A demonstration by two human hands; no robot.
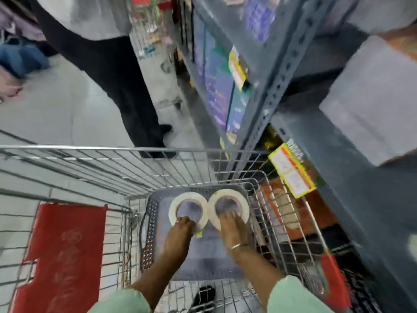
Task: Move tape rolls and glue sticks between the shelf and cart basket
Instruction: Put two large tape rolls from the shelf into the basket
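Observation:
Two wide white tape rolls lie side by side in a grey plastic basket (pixel 155 222) inside the wire cart. My left hand (pixel 179 233) grips the near edge of the left tape roll (pixel 173 206). My right hand (pixel 232 229) grips the near edge of the right tape roll (pixel 243 202), with fingers reaching into its core. Both rolls rest flat near the basket's far end. No glue sticks are visible. The grey metal shelf (pixel 277 86) rises at the right of the cart.
The wire cart (pixel 112 161) has a red flap (pixel 65 249) at the left. Another person in black trousers (pixel 117 71) stands just past the cart's front. Yellow price tags (pixel 291 170) hang from the shelf edges. Grey boxes (pixel 370 105) sit on the shelf.

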